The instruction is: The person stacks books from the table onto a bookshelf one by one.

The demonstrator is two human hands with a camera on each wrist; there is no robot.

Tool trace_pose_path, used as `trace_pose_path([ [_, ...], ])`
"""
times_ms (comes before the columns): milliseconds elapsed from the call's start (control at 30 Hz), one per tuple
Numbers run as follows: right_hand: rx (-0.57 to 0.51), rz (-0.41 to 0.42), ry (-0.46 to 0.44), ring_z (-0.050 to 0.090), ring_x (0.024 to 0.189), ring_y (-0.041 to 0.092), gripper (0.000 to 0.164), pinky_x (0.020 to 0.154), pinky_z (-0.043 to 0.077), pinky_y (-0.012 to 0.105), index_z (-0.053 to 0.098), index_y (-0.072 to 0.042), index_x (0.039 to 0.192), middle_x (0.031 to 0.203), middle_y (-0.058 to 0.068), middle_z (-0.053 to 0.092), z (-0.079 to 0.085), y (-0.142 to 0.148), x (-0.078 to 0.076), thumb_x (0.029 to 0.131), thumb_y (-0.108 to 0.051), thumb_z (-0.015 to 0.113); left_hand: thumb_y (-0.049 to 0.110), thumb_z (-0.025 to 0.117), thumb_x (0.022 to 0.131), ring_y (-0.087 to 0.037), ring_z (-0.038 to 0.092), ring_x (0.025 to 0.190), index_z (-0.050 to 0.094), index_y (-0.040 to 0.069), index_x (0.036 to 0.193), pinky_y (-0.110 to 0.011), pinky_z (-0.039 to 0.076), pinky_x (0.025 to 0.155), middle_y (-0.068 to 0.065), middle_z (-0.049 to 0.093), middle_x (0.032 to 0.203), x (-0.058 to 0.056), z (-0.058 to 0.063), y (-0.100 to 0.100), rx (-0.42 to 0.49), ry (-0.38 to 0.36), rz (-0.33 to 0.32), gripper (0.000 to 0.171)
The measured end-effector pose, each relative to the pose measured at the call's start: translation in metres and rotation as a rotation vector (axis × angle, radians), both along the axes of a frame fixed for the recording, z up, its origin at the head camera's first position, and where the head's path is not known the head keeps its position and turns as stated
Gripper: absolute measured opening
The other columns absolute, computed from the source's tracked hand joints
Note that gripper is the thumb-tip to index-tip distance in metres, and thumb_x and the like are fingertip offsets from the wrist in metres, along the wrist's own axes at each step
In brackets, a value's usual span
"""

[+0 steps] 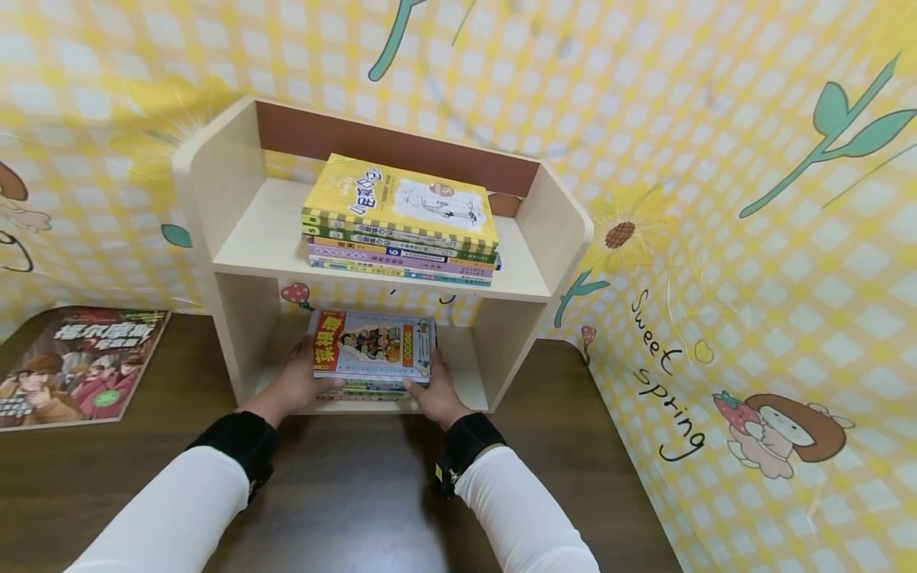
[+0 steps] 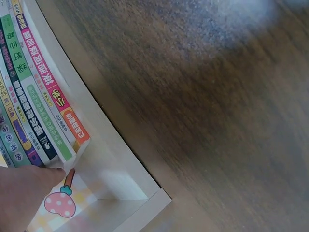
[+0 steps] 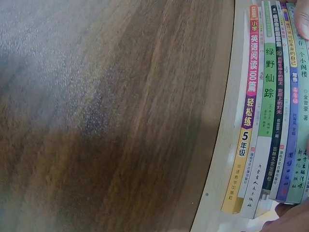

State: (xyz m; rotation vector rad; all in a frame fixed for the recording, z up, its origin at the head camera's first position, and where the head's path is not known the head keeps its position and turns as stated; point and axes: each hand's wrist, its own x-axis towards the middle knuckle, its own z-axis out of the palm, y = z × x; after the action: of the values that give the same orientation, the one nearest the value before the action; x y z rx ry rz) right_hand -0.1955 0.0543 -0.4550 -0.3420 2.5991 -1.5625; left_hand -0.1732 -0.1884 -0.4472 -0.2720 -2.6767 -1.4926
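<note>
A stack of books (image 1: 374, 346), topped by a light-blue picture cover with a red title panel, lies flat on the lower shelf. My left hand (image 1: 297, 383) grips its left end, thumb at the front. At the right end my right hand (image 1: 438, 390) grips it likewise, thumb on the front edge. Several coloured spines (image 2: 34, 92) face out in the left wrist view, with my left hand (image 2: 26, 195) against their end. In the right wrist view, spines (image 3: 270, 92) run between parts of my right hand (image 3: 303, 21) at the frame's edge.
The small wooden bookshelf (image 1: 526, 231) stands on a dark wood table (image 1: 351, 501) against yellow checked walls. Another stack of books (image 1: 401, 207), yellow cover on top, lies on its upper shelf. A magazine (image 1: 79, 366) lies on the table at the left.
</note>
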Motion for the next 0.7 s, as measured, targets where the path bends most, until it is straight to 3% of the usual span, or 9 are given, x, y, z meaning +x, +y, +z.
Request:
trace_pose_path([
  [167, -0.03, 0.002, 0.074, 0.029, 0.138, 0.041, 0.076, 0.113, 0.022, 0.054, 0.025, 0.001, 0.149, 0.149, 0.024, 0.033, -0.006, 0.004, 0.012, 0.088, -0.008, 0.068, 0.016, 0.075, 0.084, -0.054, 0.022, 0.132, 0.013, -0.007, 0.148, -0.065, 0.02, 0.108, -0.036, 0.019, 0.147, 0.02, -0.012, -0.002, -0.033, -0.039, 0.101, 0.092],
  [267, -0.02, -0.003, 0.048, 0.02, 0.142, 0.04, 0.081, 0.114, 0.017, 0.056, 0.022, -0.001, 0.151, 0.154, 0.024, 0.024, -0.004, 0.012, 0.028, 0.087, -0.014, 0.07, 0.023, 0.072, 0.087, -0.057, 0.017, 0.134, 0.007, -0.01, 0.149, -0.067, 0.019, 0.107, -0.039, 0.011, 0.149, 0.037, -0.018, -0.008, -0.085, -0.074, 0.151, 0.097],
  [400, 0.074, 0.023, 0.023, 0.008, 0.144, 0.043, 0.089, 0.114, 0.013, 0.06, 0.014, -0.002, 0.154, 0.158, 0.024, 0.011, 0.004, 0.028, 0.054, 0.088, -0.023, 0.071, 0.029, 0.071, 0.087, -0.058, 0.029, 0.128, 0.014, -0.013, 0.147, -0.068, 0.028, 0.102, -0.042, 0.022, 0.145, 0.06, -0.02, -0.024, -0.171, -0.018, 0.173, 0.092],
  [533, 0.159, 0.063, 0.042, 0.008, 0.144, 0.043, 0.091, 0.111, 0.021, 0.062, 0.013, -0.007, 0.155, 0.159, 0.021, 0.012, 0.007, 0.04, 0.078, 0.088, -0.027, 0.071, 0.024, 0.073, 0.086, -0.055, 0.042, 0.119, 0.03, -0.009, 0.145, -0.068, 0.037, 0.095, -0.039, 0.035, 0.138, 0.085, -0.017, -0.04, -0.211, 0.078, 0.17, 0.08],
  [700, 0.182, 0.065, 0.034, 0.013, 0.144, 0.043, 0.091, 0.107, 0.027, 0.063, 0.019, -0.01, 0.154, 0.159, 0.019, 0.012, 0.008, 0.047, 0.101, 0.085, -0.027, 0.076, 0.025, 0.077, 0.082, -0.056, 0.043, 0.116, 0.041, -0.008, 0.139, -0.07, 0.036, 0.091, -0.037, 0.041, 0.132, 0.108, -0.018, -0.065, -0.249, 0.129, 0.205, 0.074],
])
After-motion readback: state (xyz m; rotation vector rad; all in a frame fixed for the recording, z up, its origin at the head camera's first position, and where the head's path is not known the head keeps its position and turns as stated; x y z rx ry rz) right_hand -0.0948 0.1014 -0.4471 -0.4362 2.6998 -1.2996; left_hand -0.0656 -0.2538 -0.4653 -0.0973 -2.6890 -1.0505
